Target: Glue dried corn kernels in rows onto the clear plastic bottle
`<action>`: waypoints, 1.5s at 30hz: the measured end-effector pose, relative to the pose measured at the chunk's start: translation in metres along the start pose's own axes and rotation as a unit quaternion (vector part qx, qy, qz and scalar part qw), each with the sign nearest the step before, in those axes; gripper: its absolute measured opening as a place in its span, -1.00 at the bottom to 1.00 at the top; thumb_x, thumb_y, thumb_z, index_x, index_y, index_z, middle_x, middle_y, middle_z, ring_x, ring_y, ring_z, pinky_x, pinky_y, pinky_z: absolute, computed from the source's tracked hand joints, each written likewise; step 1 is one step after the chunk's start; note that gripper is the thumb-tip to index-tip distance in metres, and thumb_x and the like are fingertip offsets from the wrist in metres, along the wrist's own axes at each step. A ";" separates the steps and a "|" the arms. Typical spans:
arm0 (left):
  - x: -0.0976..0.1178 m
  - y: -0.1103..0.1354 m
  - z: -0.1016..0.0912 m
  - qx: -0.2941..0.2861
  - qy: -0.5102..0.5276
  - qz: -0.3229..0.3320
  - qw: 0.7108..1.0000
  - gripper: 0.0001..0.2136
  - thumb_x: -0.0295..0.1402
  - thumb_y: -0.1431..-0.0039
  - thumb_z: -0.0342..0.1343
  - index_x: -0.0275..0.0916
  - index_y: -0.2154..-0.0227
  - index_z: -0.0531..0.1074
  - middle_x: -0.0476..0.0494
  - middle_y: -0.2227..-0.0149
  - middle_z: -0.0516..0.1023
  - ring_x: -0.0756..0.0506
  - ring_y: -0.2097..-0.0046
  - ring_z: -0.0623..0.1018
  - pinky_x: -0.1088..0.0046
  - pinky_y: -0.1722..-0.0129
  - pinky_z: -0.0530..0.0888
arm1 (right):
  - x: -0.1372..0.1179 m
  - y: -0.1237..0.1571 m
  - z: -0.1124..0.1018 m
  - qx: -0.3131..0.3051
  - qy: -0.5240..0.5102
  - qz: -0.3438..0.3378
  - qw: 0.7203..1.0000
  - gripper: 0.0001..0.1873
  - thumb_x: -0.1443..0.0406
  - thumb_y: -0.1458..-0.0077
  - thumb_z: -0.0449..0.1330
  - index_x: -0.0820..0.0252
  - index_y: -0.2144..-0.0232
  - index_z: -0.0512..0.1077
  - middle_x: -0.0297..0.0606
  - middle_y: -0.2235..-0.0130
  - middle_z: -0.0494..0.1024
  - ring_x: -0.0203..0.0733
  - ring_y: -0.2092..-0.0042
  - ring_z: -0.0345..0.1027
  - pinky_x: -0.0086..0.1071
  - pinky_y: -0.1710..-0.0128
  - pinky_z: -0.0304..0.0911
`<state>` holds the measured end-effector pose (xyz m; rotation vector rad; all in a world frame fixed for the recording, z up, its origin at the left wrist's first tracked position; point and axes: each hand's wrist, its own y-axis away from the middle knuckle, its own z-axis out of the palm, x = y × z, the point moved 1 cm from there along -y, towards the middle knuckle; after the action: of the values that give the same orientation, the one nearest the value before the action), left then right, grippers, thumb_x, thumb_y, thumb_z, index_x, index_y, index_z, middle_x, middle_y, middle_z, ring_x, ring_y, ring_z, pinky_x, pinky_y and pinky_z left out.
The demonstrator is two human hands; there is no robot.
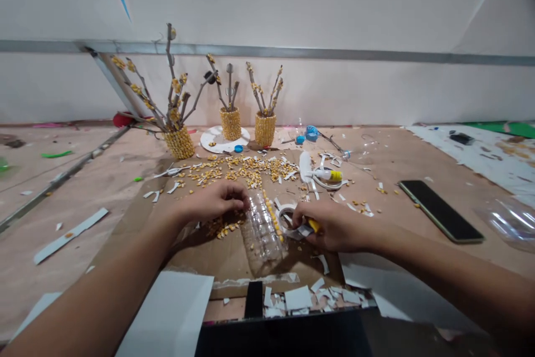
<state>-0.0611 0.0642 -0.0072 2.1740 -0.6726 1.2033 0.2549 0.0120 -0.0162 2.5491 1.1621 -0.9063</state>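
Observation:
A clear plastic bottle piece (262,230) lies on a brown cardboard sheet (217,259), with a row of corn kernels stuck along its right side. My left hand (217,201) is curled, fingers pinched at the bottle's upper left, beside a small heap of loose kernels (223,228). My right hand (334,226) is closed on a small yellow-and-white thing (310,228), perhaps a glue tube, its tip near the bottle's right edge. A roll of tape (286,213) lies between bottle and right hand.
Three kernel-covered pots with twigs (179,142) (230,123) (264,128) stand behind scattered kernels (242,169). A glue bottle (330,175), blue caps, paper scraps (298,297), a black phone (439,210) at right, and a clear plastic piece (507,222) far right.

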 end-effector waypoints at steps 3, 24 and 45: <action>0.001 -0.001 0.000 0.012 -0.010 0.023 1.000 -0.82 -0.30 -0.26 0.26 -0.20 0.12 0.63 -0.18 0.11 0.72 -0.18 0.07 0.66 0.22 -0.03 0.57 | 0.000 -0.005 -0.020 0.049 -0.073 -0.031 0.996 -0.82 0.23 -0.20 0.35 0.15 0.18 0.49 -0.20 0.18 0.64 -0.20 0.22 0.44 -0.33 0.21 0.28; 0.016 0.013 -0.028 0.119 -0.216 -0.065 0.967 -0.69 -0.06 -0.30 0.12 -0.21 0.29 0.57 -0.09 0.36 0.64 -0.12 0.32 0.58 0.39 0.30 0.46 | 0.032 -0.022 -0.049 -0.023 -0.058 0.240 0.969 -0.85 0.30 -0.07 0.29 0.18 0.29 0.65 -0.29 0.39 0.63 -0.21 0.37 0.43 -0.37 0.33 0.24; 0.005 0.002 -0.003 0.011 0.025 -0.047 0.999 -0.69 -0.07 -0.35 0.24 -0.24 0.12 0.56 -0.14 0.22 0.63 -0.11 0.22 0.56 0.37 0.21 0.52 | 0.001 -0.054 -0.013 0.012 -0.045 0.106 0.993 -0.86 0.47 -0.07 0.28 0.18 0.46 0.47 -0.40 0.44 0.47 -0.29 0.34 0.29 -0.42 0.33 0.05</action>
<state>-0.0621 0.0637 -0.0009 2.1603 -0.5317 1.2178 0.2212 0.0540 -0.0025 2.5604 0.8399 -0.9762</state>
